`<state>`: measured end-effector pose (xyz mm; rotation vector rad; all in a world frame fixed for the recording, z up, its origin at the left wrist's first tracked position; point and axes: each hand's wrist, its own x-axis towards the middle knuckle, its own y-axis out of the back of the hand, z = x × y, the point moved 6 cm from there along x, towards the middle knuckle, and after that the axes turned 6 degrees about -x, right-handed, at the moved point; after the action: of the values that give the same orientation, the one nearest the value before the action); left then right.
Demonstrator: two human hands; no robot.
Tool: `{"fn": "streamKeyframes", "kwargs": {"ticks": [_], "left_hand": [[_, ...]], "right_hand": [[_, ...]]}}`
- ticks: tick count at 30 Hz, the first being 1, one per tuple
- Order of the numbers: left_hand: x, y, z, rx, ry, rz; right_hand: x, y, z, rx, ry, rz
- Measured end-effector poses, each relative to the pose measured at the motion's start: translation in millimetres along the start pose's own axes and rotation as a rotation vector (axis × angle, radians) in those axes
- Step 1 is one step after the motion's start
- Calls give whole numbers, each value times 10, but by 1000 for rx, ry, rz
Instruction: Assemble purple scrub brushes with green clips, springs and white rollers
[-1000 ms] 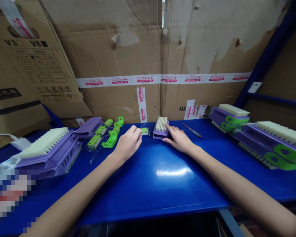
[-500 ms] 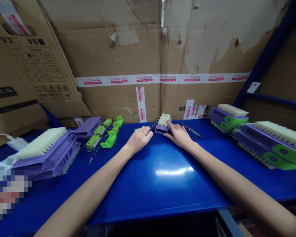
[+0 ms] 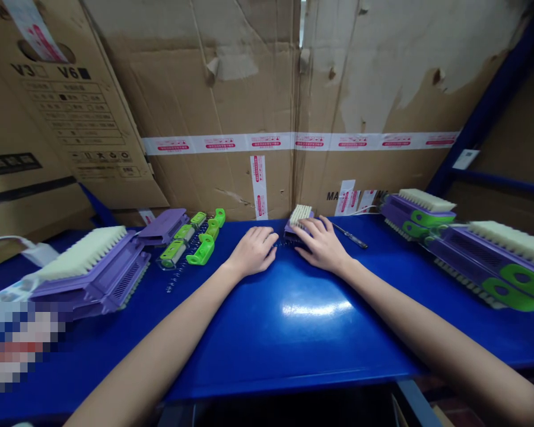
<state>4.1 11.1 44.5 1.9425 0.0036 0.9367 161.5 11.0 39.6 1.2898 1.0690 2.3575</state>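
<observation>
A purple brush head (image 3: 289, 229) with pale bristles lies at the back middle of the table. My right hand (image 3: 323, 246) is curved over its near right side, fingers on the bristle edge and thumb low in front. My left hand (image 3: 253, 252) is just to the left, fingers curled down and thumb close to them. A thin coil spring (image 3: 287, 243) runs from the left fingertips toward the front of the brush head; the fingers partly hide its left end. Behind my right hand lies a screwdriver (image 3: 350, 235).
To the left are green clips (image 3: 203, 250), green-topped clear pieces (image 3: 173, 254), another spring (image 3: 172, 279) and stacked purple brush heads (image 3: 89, 276). More purple brushes with green ends (image 3: 485, 255) stand at the right. Cardboard (image 3: 222, 107) walls the back of the blue table (image 3: 267, 332).
My left hand has turned and come slightly nearer, with the spring now showing in front of the brush head. My right hand has slid further over the brush head, its fingers more spread.
</observation>
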Motion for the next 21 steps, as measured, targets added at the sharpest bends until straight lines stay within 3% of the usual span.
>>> {"fn": "streamKeyframes", "kwargs": {"ticks": [3,8,15,21], "left_hand": [[-43,-39,-178,-20,210,-11],[-161,-194,-416,-59,451,-113],[-155,-162,-427,-163,475,-76],[-125,-150,-365,-212,430,-60]], "right_hand": [[26,48,-119,10,98,-8],[115,7,-178,49,104,-101],[204,-112,-316,93,69,-167],[68,-92,-212,135,10,-228]]}}
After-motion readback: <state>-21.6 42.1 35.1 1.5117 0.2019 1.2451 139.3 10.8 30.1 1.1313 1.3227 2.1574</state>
